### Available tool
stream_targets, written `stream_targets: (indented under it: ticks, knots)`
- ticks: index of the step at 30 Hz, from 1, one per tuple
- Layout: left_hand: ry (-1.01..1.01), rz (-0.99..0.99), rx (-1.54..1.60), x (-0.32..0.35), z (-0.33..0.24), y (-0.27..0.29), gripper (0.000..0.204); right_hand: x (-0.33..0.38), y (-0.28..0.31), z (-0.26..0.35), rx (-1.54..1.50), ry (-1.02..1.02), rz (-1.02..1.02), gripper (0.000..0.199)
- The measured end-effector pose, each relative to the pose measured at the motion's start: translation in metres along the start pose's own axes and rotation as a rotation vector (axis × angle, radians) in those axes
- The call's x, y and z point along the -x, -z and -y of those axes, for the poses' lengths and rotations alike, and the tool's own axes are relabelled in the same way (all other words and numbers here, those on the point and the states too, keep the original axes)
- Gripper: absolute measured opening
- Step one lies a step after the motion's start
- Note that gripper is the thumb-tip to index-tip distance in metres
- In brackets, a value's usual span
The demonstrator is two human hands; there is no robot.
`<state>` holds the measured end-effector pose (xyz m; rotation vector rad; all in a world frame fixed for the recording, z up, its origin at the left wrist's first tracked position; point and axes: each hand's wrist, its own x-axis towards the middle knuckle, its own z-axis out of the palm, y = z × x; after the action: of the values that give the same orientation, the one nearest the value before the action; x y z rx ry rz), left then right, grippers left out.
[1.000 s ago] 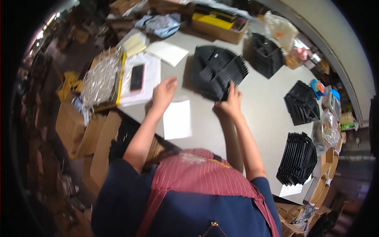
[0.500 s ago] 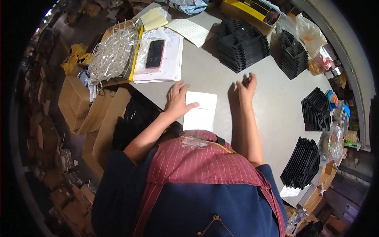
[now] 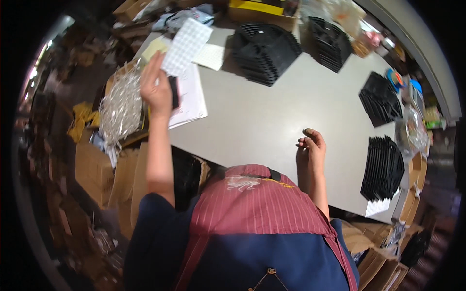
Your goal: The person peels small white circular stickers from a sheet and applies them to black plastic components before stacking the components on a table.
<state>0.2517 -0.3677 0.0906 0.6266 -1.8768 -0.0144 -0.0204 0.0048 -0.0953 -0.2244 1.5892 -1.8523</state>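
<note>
At the far left of the table my left hand (image 3: 155,89) is closed on the edge of a white sheet (image 3: 186,46) patterned with rows of rounded spots. The sheet is tilted above the papers (image 3: 190,97) and partly covers a black phone (image 3: 174,89) lying on them. My right hand (image 3: 314,144) is over the middle right of the table, its fingers loosely curled and their tips apart. Nothing shows between them. Behind the held sheet, another white dotted sheet (image 3: 211,56) lies flat beside a yellow paper pad (image 3: 154,48).
Stacks of black slotted plastic parts stand at the back (image 3: 266,51), back right (image 3: 331,43) and along the right edge (image 3: 382,167). A box of clear shredded strips (image 3: 121,104) is at the left. Cardboard (image 3: 94,172) crowds the floor beside the table. Tape rolls (image 3: 395,80) lie at right.
My left hand has moved far left and now holds up the spotted sheet. The white paper in front of me has left that spot. My right hand appears lower and slightly right; the view has shifted.
</note>
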Motion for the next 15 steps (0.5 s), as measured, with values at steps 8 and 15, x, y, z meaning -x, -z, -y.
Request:
stream_targets:
  ticks: [8, 15]
  knots:
    - [-0.198, 0.849, -0.318, 0.127, 0.07, -0.034, 0.046, 0.01, 0.017, -0.004, 0.131, 0.073, -0.019, 0.034]
    - [0.584, 0.74, 0.488, 0.076, -0.053, -0.033, 0.034, 0.017, 0.077, 0.014, 0.48, 0.261, -0.258, 0.031]
